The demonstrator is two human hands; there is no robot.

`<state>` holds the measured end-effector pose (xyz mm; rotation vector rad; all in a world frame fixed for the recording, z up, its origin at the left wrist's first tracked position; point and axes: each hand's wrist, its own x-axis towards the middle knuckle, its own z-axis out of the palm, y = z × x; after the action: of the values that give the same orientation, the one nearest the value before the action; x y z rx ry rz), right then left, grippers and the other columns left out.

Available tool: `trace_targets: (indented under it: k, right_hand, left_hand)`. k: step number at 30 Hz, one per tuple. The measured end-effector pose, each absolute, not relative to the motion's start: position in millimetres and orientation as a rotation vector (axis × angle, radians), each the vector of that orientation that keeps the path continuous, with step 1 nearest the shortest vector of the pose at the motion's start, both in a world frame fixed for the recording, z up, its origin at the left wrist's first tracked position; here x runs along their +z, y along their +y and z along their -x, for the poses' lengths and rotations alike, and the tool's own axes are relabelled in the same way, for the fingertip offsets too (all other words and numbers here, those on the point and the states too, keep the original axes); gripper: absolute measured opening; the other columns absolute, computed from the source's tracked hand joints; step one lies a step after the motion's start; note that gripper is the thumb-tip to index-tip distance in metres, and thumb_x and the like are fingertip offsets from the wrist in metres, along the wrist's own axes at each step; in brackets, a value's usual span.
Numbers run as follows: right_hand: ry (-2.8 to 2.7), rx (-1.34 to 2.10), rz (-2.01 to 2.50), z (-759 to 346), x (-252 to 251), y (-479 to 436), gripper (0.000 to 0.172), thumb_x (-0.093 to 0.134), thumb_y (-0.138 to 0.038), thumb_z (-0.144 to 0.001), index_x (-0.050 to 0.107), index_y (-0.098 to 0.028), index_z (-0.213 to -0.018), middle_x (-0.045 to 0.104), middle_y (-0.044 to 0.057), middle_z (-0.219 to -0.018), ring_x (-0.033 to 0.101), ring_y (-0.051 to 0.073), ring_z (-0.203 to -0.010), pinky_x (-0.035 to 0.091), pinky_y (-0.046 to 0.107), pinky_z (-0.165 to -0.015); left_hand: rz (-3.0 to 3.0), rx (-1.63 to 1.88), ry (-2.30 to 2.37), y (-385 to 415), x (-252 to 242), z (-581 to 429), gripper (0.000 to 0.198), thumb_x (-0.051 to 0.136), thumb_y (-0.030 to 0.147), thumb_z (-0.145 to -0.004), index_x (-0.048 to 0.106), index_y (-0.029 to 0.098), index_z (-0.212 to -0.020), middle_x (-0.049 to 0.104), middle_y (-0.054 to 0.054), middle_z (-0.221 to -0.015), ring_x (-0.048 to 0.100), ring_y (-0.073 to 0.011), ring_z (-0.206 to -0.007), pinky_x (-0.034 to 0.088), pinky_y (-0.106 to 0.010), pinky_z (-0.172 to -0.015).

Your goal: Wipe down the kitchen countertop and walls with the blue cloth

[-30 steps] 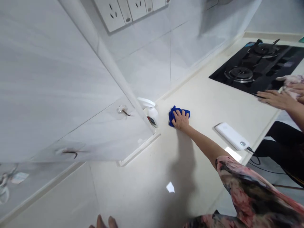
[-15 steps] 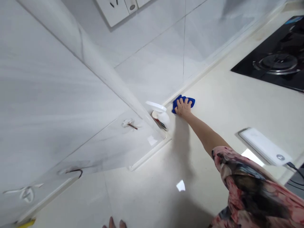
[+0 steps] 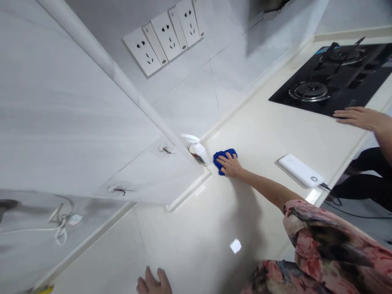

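Note:
My right hand [image 3: 230, 166] presses down on a crumpled blue microfibre cloth [image 3: 221, 156], which lies on the cream countertop [image 3: 263, 139] close to a white spray bottle [image 3: 199, 152]. The fingers are spread over the cloth, and the hand does not touch the bottle. My left hand [image 3: 153, 282] shows at the bottom edge of the view, holding nothing, its fingers apart. Only the fingers and part of the back of that hand are visible. Another person's hand [image 3: 357, 117] rests flat on the counter at the edge of the black gas hob [image 3: 309, 92].
A white power bank [image 3: 300, 170] with a black cable lies near the counter's edge. Several wall sockets [image 3: 162, 41] sit on the tiled wall. A white cabinet door [image 3: 92, 122] hangs above the bottle. Black-clad legs [image 3: 364, 183] show beyond the counter.
The cloth and my right hand have slid along the counter, away from the wall. More of my left hand shows. The other person's hand has entered at right, and the view has shifted.

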<state>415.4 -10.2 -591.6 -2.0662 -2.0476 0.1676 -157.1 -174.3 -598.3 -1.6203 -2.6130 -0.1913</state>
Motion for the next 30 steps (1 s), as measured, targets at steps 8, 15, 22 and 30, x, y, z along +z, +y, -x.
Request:
trace_targets:
  k: [8, 15, 22, 30]
  right_hand:
    - [-2.080, 0.430, 1.926, -334.3, -586.5, -161.8, 0.067, 0.049, -0.042, -0.091, 0.046, -0.028, -0.157, 0.045, 0.007, -0.161, 0.027, 0.043, -0.143, 0.021, 0.064, -0.113]
    - [-2.180, 0.637, 1.682, -262.7, -600.7, -282.6, 0.071, 0.049, -0.045, -0.093, 0.038, -0.029, -0.161, 0.042, 0.006, -0.164, 0.029, 0.043, -0.144, 0.021, 0.066, -0.114]
    - [-2.061, 0.388, 2.058, -339.2, -607.7, -347.9, 0.071, 0.053, -0.044, -0.088, 0.045, -0.030, -0.157, 0.044, 0.007, -0.162, 0.032, 0.043, -0.138, 0.028, 0.061, -0.108]
    - [-1.542, 0.006, 2.695, -412.9, -587.4, -277.1, 0.063, 0.042, -0.042, -0.096, 0.045, -0.022, -0.156, 0.042, 0.013, -0.160, 0.037, 0.041, -0.127, 0.035, 0.053, -0.096]
  left_hand:
    - [1.662, -0.248, -2.574, -169.8, -598.4, 150.2, 0.084, 0.027, 0.066, -0.092, 0.055, 0.010, -0.146, 0.050, -0.029, -0.150, 0.044, -0.0456, -0.143, 0.038, -0.065, -0.113]
    - [1.720, -0.295, -2.544, -169.5, -596.7, 144.2, 0.082, 0.028, 0.064, -0.091, 0.055, 0.008, -0.146, 0.050, -0.032, -0.146, 0.044, -0.0502, -0.138, 0.039, -0.069, -0.106]
    - [1.715, -0.288, -2.577, -168.5, -603.2, 143.9, 0.086, 0.022, 0.066, -0.091, 0.054, 0.008, -0.146, 0.043, -0.033, -0.151, 0.038, -0.0514, -0.142, 0.035, -0.071, -0.109]
    - [1.705, -0.287, -2.598, -171.8, -601.9, 142.2, 0.087, 0.021, 0.065, -0.092, 0.053, 0.007, -0.147, 0.043, -0.032, -0.151, 0.038, -0.0482, -0.144, 0.033, -0.067, -0.113]
